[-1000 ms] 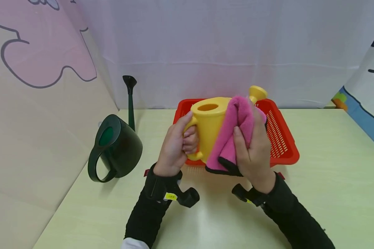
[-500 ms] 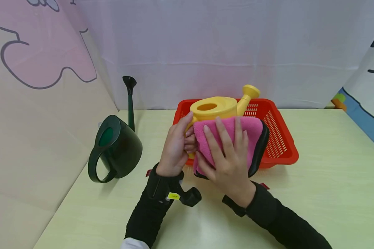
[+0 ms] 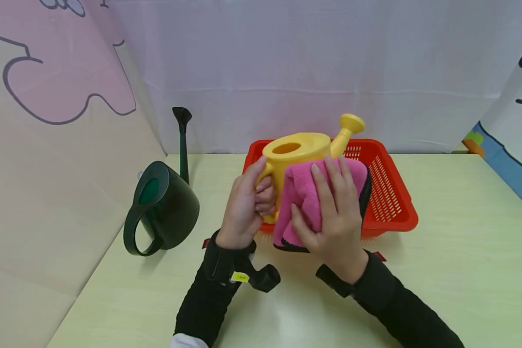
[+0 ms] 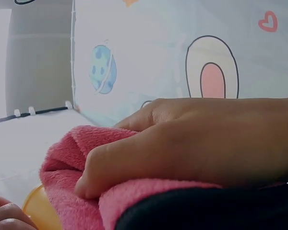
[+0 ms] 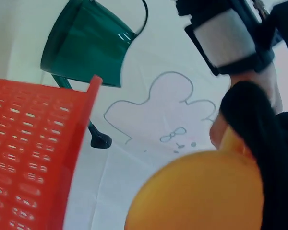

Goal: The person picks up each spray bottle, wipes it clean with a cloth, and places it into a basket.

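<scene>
A yellow watering can (image 3: 300, 150) is held up in front of the red basket, its spout pointing to the back right. My left hand (image 3: 248, 205) grips its handle, fingers curled round it and thumb on top. A pink cloth (image 3: 297, 186) with black edging covers the near side of the can. My right hand (image 3: 337, 224) presses this cloth against the can, with fingers extended and spread and the thumb set apart. The left wrist view shows cloth folds bunched by the right thumb (image 4: 93, 170). In the right wrist view the can's rounded underside (image 5: 197, 196) shows.
Behind the can, a red perforated basket (image 3: 391, 193) stands on the pale table (image 3: 461, 251). To the left is a dark green watering can (image 3: 174, 208), its long spout toward the back. White curtains with cartoon prints (image 3: 313, 63) enclose the table.
The right hand with the cloth first moved left from the spout side across the can's front, then slightly back right. The left hand keeps its grip on the handle. The green can stayed put.
</scene>
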Available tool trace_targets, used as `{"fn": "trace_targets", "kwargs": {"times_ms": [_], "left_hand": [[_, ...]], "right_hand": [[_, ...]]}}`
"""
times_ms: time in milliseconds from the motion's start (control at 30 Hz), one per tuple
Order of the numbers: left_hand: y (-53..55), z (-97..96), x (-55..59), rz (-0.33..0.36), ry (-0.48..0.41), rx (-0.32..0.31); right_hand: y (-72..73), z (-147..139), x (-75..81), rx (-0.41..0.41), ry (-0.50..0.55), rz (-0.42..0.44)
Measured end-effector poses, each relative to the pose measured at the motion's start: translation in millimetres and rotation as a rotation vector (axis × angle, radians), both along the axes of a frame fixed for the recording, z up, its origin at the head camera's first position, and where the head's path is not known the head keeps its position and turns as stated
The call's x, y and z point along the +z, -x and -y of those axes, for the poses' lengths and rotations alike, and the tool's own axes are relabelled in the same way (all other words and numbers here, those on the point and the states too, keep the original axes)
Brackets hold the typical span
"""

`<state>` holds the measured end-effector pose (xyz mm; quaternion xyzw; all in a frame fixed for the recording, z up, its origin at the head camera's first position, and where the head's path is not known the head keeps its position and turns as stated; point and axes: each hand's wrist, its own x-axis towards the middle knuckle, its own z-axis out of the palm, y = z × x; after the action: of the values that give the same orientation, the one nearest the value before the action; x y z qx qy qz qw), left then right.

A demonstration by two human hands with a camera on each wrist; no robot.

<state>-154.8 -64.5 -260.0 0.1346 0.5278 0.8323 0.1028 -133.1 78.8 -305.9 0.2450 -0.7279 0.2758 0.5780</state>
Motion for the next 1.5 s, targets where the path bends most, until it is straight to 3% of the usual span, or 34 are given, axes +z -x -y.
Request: {"fn": "trace_targets", "kwargs": {"times_ms": [300,533,633,800,1000,1133,1200,1300,1400,1500], "left_hand": [[-0.2,4.8,2.9,0.021,-0.004,-0.01],[-1.3,7.1,2.1,0.011,0.006,0.028],[-0.9,8.7,2.5,0.001,0.003,0.032],[0.5,12.4,3.7,-0.035,-0.017,0.035],[-0.1,16.3,4.4,-0.062,-0.037,0.039],[0.6,15.4,4.3,-0.053,-0.062,0.03],[0.2,14.0,4.7,-0.026,-0.076,0.026],[-0.7,12.0,4.8,0.02,-0.089,0.03],[-1.4,10.9,4.7,0.036,-0.091,0.039],[-2.2,11.5,4.7,0.006,-0.076,0.037]], "right_hand": [[2.0,-18.9,11.3,0.196,0.213,0.275],[8.0,-29.1,13.3,0.151,0.331,0.53],[7.0,-27.6,13.3,0.134,0.348,0.574],[1.4,-18.0,8.1,0.125,0.261,0.463],[-0.4,-5.3,2.8,0.192,0.124,0.292],[-3.6,8.5,-6.5,0.061,-0.035,0.106],[-6.3,16.7,-13.2,-0.044,-0.131,0.004],[-8.7,25.2,-20.1,-0.135,-0.226,-0.101],[-7.8,26.6,-22.4,-0.153,-0.234,-0.141],[-3.2,24.4,-23.2,-0.097,-0.166,-0.146]]}}
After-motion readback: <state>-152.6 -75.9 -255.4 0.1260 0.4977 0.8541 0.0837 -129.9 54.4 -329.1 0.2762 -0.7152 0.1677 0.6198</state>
